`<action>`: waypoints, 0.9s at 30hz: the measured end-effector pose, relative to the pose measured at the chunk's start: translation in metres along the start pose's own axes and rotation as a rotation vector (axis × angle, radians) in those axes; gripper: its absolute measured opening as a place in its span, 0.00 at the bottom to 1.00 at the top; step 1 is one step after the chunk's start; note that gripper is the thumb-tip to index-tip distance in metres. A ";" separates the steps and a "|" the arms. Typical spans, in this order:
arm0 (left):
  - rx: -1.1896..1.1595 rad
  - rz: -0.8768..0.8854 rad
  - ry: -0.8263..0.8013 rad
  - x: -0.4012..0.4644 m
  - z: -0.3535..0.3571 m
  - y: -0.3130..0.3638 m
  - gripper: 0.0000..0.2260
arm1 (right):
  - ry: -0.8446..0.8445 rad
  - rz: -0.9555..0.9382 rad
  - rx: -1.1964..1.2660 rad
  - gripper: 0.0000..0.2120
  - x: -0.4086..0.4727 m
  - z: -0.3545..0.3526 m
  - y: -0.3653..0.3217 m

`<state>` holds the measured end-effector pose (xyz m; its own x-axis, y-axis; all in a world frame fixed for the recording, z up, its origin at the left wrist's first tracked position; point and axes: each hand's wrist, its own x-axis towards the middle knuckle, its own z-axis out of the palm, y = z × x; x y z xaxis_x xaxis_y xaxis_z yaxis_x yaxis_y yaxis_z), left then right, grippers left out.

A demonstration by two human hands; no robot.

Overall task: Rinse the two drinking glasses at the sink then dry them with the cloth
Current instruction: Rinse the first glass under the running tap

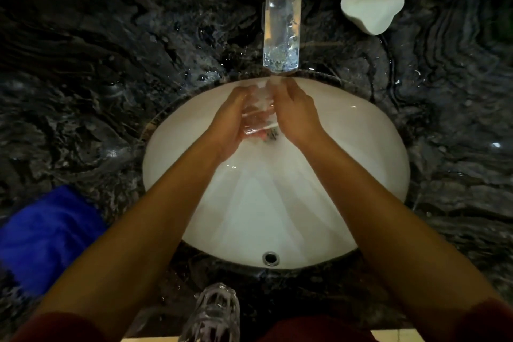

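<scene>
Two bare hands meet over the far half of a white oval sink [361, 175] set into a dark marbled counter [83, 91]. Between them is a clear drinking glass [256, 116], tilted, just below the faucet spout [281, 25]. The left hand [230, 119] cups the glass from the left with fingers curled round it; the right hand [294, 111] presses against its right side, fingers bent over the rim end — how firmly they grip cannot be told. The near half of the basin lies open between the forearms. A second glass [213, 311] stands on the counter's near edge, just in front of the basin rim. A blue cloth [47, 236] lies on the counter to the left — well apart from the hands. A white soap dish [372, 3] sits beside the faucet, far right.
</scene>
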<state>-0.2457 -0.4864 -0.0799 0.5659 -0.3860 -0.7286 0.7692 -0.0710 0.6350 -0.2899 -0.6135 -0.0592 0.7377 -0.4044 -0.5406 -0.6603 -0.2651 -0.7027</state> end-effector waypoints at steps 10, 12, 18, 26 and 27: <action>0.370 0.317 0.198 0.006 -0.014 -0.012 0.13 | -0.373 0.405 0.125 0.23 0.019 0.007 0.001; 0.479 0.282 0.146 0.007 -0.017 -0.010 0.10 | -0.301 0.352 0.152 0.25 0.026 0.008 0.005; 0.291 -0.029 -0.093 -0.003 -0.003 0.013 0.22 | 0.000 0.130 0.209 0.19 0.020 0.016 0.011; 0.110 -0.028 -0.194 0.001 -0.001 -0.006 0.26 | -0.028 0.438 0.742 0.19 0.005 0.021 0.006; 0.076 -0.016 -0.174 0.003 0.000 -0.007 0.25 | -0.037 0.469 0.741 0.19 0.006 0.022 0.003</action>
<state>-0.2492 -0.4866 -0.0865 0.4885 -0.5373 -0.6875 0.7496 -0.1450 0.6458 -0.2845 -0.5978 -0.0752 0.4260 -0.2968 -0.8547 -0.6448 0.5631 -0.5169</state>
